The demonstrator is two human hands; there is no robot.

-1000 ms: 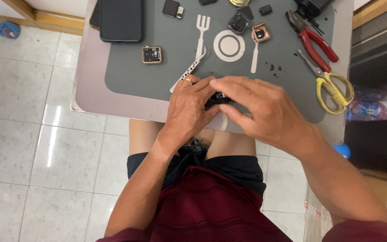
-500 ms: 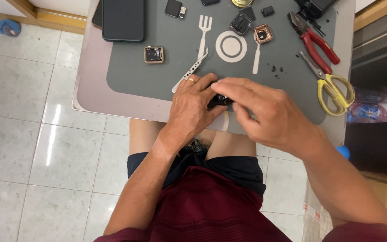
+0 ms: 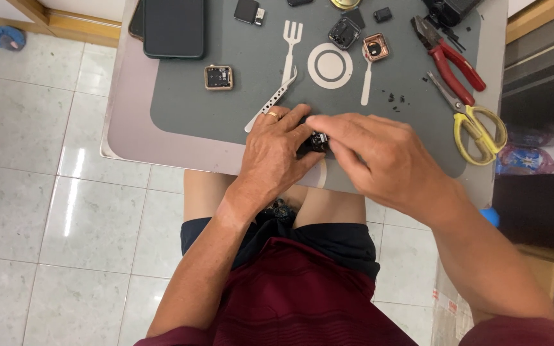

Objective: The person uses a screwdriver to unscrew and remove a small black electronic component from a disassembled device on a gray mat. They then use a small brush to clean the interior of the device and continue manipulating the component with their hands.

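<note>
Nearest the camera sat the person's lap, in a dark red shirt and black shorts, above glossy pale floor tiles. Both hands met at the near edge of the grey mat point(image 3: 187, 109), a smooth, matte sheet printed with a white fork, plate ring and knife. The left hand point(image 3: 276, 157), a gold ring on one finger, and the right hand point(image 3: 379, 160) pinched a small black part point(image 3: 317, 141) between their fingertips, each closed on it; the part was mostly hidden, so its shape could not be told. Just beyond the left hand lay slim metal tweezers point(image 3: 272, 100), slanted. Farther off lay a square gold-rimmed watch case point(image 3: 218, 77), and to the right a second, copper-toned case point(image 3: 376, 47) beside a dark square module point(image 3: 344, 32). Yellow-handled scissors point(image 3: 476, 125) and red-handled pliers point(image 3: 447, 51) lay at the right edge, and a flat black phone point(image 3: 173, 27) at the far left corner. Compared with half a second before, the hands held the same clasp at the same spot, and the tools had not shifted.
</note>
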